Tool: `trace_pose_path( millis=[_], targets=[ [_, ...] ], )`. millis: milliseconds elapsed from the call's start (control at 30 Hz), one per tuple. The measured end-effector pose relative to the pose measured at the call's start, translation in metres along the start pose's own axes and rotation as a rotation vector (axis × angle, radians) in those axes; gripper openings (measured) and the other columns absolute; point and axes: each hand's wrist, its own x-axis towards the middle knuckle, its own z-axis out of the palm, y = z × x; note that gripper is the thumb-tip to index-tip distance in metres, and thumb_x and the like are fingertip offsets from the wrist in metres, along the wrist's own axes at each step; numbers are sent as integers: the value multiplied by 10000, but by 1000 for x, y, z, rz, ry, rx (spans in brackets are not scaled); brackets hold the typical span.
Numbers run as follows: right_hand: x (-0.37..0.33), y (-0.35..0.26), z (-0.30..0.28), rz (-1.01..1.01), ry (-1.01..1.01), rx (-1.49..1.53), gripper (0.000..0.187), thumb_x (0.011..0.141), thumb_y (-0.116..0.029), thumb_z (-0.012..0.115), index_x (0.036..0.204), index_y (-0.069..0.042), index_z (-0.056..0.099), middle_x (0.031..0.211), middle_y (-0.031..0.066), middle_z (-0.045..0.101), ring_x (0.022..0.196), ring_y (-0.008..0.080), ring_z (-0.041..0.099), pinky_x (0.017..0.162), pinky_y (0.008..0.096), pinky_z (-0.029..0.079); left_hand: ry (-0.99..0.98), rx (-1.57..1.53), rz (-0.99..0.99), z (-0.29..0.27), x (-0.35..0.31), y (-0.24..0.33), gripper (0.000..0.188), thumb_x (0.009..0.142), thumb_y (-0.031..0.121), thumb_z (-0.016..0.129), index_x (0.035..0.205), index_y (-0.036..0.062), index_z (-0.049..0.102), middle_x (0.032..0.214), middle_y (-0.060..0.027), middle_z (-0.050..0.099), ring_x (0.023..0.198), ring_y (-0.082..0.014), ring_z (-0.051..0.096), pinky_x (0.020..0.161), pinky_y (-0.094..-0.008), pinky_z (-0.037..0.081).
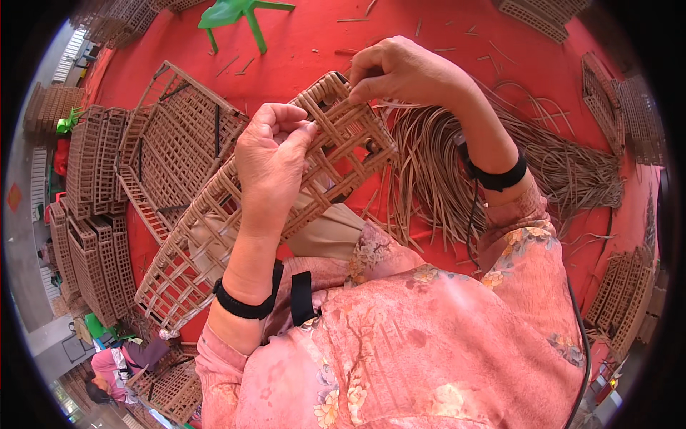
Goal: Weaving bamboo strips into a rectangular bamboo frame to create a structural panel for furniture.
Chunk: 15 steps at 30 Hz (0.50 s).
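Single head-worn fisheye; faces steeply down over pink floral shirt (436,343), left hand (273,154) and right hand (404,71) at close range.

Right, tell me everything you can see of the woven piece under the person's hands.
The woven piece is a long, open brown lattice that looks like cane or rattan. Crossing strips leave squarish gaps, and thicker strands wrap the edge at its upper right end. It slants from lower left to upper right, with beige cloth showing beneath. The left hand lies across its middle; the right hand is at the upper right end, though its exact contact is unclear.
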Motion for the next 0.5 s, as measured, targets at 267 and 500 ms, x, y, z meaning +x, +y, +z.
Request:
trace_pose_path(
  millis=[267, 500],
  targets=[
    [-28, 16, -25, 102, 122, 81, 314, 814, -309, 778, 902, -9, 754, 678, 64, 638, 627, 131, 596, 595, 308, 491, -21, -7, 20, -1, 2, -1, 100, 916, 22, 686, 1008, 20, 646, 897, -25, 674, 719, -37, 616, 537, -192, 513],
    [-44, 33, -23, 92, 262, 99, 201, 948, -215, 713, 941, -14, 712, 729, -25, 597, 645, 50, 526, 561, 236, 426, -30, -20, 37, -3, 1, -5, 91, 919, 30, 688, 996, 9, 644, 883, -27, 671, 629, -34, 580, 525, -190, 494]
  ],
)
